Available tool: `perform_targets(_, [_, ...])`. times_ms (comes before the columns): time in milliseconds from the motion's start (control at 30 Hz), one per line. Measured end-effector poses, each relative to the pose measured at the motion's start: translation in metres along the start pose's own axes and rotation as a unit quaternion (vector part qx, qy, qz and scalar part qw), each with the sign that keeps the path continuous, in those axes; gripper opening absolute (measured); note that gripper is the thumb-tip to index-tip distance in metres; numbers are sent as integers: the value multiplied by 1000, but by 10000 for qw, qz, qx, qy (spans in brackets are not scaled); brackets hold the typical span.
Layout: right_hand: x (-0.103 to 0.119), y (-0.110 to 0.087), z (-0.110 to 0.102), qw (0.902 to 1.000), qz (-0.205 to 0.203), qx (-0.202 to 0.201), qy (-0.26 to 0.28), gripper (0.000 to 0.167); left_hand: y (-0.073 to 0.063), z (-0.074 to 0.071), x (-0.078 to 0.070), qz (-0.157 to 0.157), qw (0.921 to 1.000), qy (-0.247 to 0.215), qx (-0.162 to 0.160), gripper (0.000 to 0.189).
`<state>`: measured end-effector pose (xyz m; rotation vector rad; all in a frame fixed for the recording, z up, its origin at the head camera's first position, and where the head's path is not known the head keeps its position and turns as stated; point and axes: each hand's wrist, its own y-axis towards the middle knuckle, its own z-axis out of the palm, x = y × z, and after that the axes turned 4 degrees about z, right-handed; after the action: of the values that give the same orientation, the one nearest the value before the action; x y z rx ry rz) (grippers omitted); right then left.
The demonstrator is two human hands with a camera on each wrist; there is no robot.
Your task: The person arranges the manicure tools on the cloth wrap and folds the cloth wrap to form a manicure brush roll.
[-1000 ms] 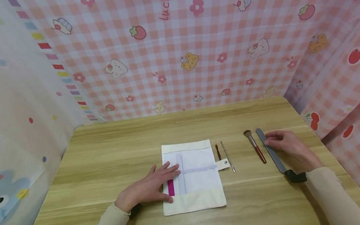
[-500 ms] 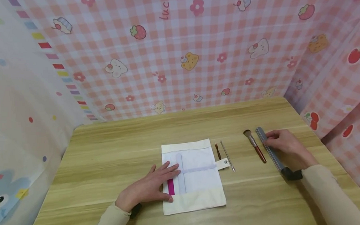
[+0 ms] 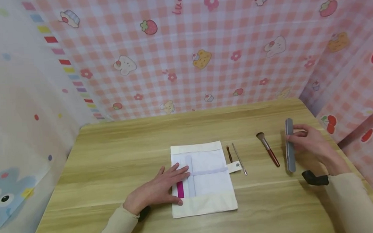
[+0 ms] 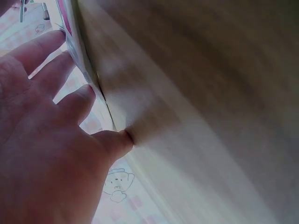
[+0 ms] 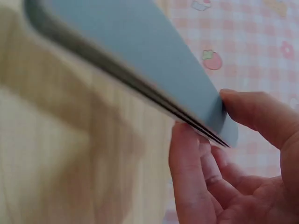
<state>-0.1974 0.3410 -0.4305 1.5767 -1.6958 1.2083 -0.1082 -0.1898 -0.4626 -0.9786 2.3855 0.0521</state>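
Observation:
My left hand (image 3: 155,191) rests with spread fingers on the left side of an open white cloth case (image 3: 209,204). A magenta strip (image 3: 180,190) shows beside its fingers. In the left wrist view the fingers (image 4: 77,102) lie along the case's edge. On the right, my right hand (image 3: 314,147) pinches a grey nail file (image 3: 290,157), held lengthwise above the table. The right wrist view has the thumb on the file's (image 5: 140,46) broad face and fingertips on the other side. Its edge looks layered; I cannot tell whether several files are stacked.
A makeup brush (image 3: 268,150) with a red-brown handle lies left of the right hand. Beside the case's snap strap (image 3: 234,167) lie a small brown-handled tool (image 3: 229,153) and a thin metal tool (image 3: 239,159). A checked cloth (image 3: 222,73) hangs behind the wooden table (image 3: 118,140).
The nail file has been lifted from its slanted place beside the brush, turned nearly straight and moved right by the right hand. The left hand stays on the case. The head view has shifted slightly.

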Motion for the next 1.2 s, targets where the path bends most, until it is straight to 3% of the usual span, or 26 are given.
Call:
perform_targets(200, [9, -4, -1, 9963, -390, -460, 617, 84, 3, 0, -1, -28, 10000, 59, 15, 89])
perform_targets(400, [24, -8, 9, 9729, -690, -509, 2147, 84, 3, -1, -2, -50, 10000, 65, 29, 90])
perform_targets(667, [47, -9, 32, 9559, -1003, -706, 2670, 75, 2, -2, -2, -67, 9999, 29, 83, 89])
perform_targets(800, [58, -9, 44, 9520, -1162, -742, 2734, 70, 1, -3, -2, -77, 9999, 70, 44, 84])
perform_targets(900, [67, -7, 54, 9510, -1241, -681, 2750, 70, 3, -5, -5, -31, 9994, 257, -214, 75])
perform_targets(1033, [79, -5, 69, 9500, -1238, -484, 2826, 71, 13, -7, -11, 144, 9939, 666, -868, 60])
perform_targets(1200, [92, -1, 88, 9582, -1084, -342, 2625, 74, 31, -11, -19, 281, 9847, 971, -1421, 41])
